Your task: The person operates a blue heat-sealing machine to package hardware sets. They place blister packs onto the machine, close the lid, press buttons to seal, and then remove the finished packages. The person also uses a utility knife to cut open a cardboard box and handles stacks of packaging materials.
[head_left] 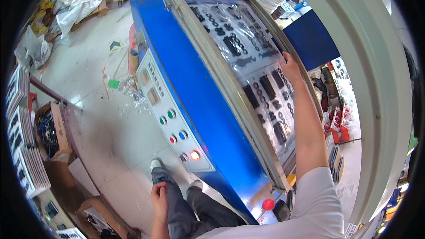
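Note:
My right arm reaches across a big blue machine (190,71) with a metal frame (208,57) on top. At the frame's far right rail, my right hand (290,67) has its fingers curled against the metal. Inside the frame, clear plastic film (248,68) covers rows of black parts (232,44) of several shapes, some long, some ring-like. My left hand (159,194) hangs low by my leg, away from the machine, its fingers loosely curled with nothing visible in them.
A control panel (166,119) with coloured buttons and a lit lamp faces left. Below the frame's near corner is a red ball knob (268,204). Left stand a rack with stacked sheets (31,172) and cardboard boxes (57,132). A large pale curved machine part (376,84) arches at right.

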Motion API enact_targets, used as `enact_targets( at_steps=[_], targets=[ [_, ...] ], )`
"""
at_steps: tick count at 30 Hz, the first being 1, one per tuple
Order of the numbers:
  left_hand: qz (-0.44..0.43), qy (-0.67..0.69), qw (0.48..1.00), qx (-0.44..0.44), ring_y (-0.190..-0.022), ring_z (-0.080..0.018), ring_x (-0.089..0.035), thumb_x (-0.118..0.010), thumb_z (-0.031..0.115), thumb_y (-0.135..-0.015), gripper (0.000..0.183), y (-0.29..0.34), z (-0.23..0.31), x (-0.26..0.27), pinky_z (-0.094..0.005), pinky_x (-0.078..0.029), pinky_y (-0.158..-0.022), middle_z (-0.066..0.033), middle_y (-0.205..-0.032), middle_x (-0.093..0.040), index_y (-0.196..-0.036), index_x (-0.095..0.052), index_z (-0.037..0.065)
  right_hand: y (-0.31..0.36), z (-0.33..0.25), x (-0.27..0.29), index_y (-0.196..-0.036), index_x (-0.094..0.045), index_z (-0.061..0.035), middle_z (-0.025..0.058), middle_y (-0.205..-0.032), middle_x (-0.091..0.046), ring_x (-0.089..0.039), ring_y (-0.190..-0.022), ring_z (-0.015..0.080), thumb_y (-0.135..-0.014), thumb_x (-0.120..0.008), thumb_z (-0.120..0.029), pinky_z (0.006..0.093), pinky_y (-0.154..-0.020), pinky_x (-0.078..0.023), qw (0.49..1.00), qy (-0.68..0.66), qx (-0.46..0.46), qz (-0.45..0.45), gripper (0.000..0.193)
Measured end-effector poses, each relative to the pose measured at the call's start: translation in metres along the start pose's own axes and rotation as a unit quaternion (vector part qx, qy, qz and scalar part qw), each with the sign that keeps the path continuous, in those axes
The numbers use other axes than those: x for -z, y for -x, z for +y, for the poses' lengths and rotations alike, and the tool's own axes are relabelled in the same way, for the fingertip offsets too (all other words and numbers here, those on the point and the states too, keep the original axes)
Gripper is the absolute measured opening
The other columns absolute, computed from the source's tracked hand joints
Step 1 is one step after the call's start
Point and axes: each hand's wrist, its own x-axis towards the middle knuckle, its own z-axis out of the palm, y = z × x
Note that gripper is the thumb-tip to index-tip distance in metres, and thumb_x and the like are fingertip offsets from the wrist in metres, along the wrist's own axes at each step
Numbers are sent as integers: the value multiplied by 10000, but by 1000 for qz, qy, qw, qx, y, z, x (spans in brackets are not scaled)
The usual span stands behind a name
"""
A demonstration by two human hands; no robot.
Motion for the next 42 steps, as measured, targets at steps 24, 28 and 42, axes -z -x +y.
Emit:
enact_targets(
  at_steps=[24,28,42],
  targets=[
    [-111,-162,930,-310,-1019,-269,-605,-517,-77,-887,299,-114,266,-96,-366,-490,-902,-166,-1179,-586,-1166,-599,-9,-34,68,-14,-1351,-556,-55,174,-1344,-608,-579,-1255,301,-865,-491,-71,393,-1076,-434,987,152,-37,47,491],
    [-44,-159,961,-223,-1146,-275,-556,-546,-27,-898,420,-134,228,-95,-387,-454,-986,-172,-1251,-556,-1316,-517,-4,-35,-11,-31,-1376,-530,-55,195,-1334,-615,-573,-1260,338,-879,-470,-71,405,-1073,-435,996,7,-81,-31,501],
    [-104,-123,960,-227,-1102,-275,-614,-457,-170,-854,538,-114,196,-110,-359,-510,-874,-173,-1235,-594,-1355,-544,6,-49,-5,-29,-1344,-543,-75,156,-1275,-667,-613,-1220,310,-918,-411,-54,386,-1056,-448,996,34,-81,-12,446]
  ],
)
